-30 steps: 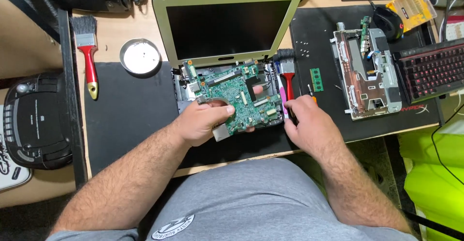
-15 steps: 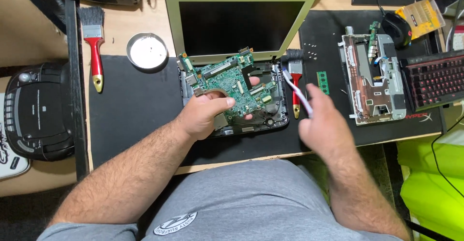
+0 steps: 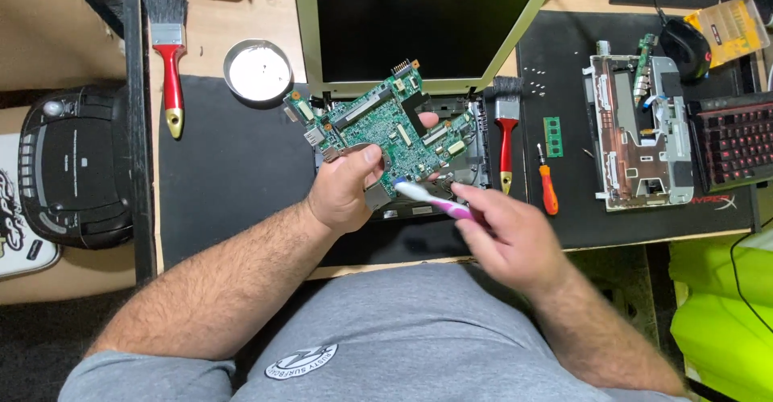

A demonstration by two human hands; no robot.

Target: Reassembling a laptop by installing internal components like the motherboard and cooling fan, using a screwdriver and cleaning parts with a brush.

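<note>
- A person seen from above sits at a desk covered by a black work mat (image 3: pixel 225 209), both bare forearms reaching forward.
- The left hand (image 3: pixel 342 192) grips a green circuit board (image 3: pixel 374 124), thumb on top near its lower edge and a fingertip showing past its right side. The board is lifted and tilted above the open base of a small laptop (image 3: pixel 475 152).
- The right hand (image 3: pixel 507 237) is closed around the pink handle of a toothbrush (image 3: pixel 427 199). Its white head points left and sits just below the board's lower edge, close to the left thumb; whether the bristles touch the board cannot be told.
- The laptop's pale green lid (image 3: pixel 423 27) stands open behind the board, its screen dark.
- Just right of the laptop base lies a red-handled brush (image 3: pixel 505 140), then a small orange screwdriver (image 3: pixel 547 184) and a green memory stick (image 3: pixel 552 136).
- Further right on the mat rests a metal chassis part (image 3: pixel 640 136), with a keyboard (image 3: pixel 733 140) with red lighting at the edge.
- Left of the laptop sit a round metal dish (image 3: pixel 258 70) and a second paintbrush (image 3: pixel 169 55) with a red handle.
- A black portable stereo (image 3: pixel 72 168) sits at the far left, off the mat.
</note>
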